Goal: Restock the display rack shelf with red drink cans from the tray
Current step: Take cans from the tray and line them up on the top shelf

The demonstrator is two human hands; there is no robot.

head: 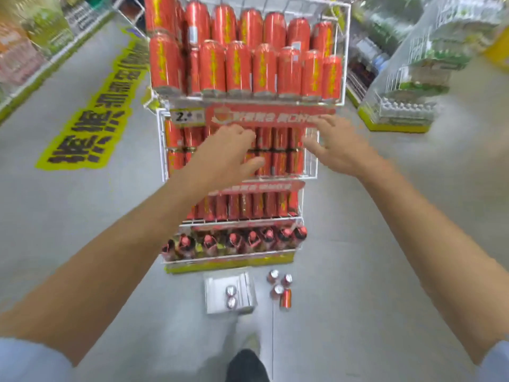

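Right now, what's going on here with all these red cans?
A person is restocking a white wire display rack of red drink cans. Both hands reach to its second shelf: the left hand is against the cans, the right hand spread open beside it. Blur hides whether the left grips one. On the floor, the tray holds two cans; four loose cans sit beside it.

Two red cans [230,296] are sitting in one tray [217,285]; four loose cans [278,285] are resting on the floor [358,271] beside it. One rack [270,117] is showing four stocked tiers. Two hands, the left hand [228,153] and the right hand [338,146], are reaching in.
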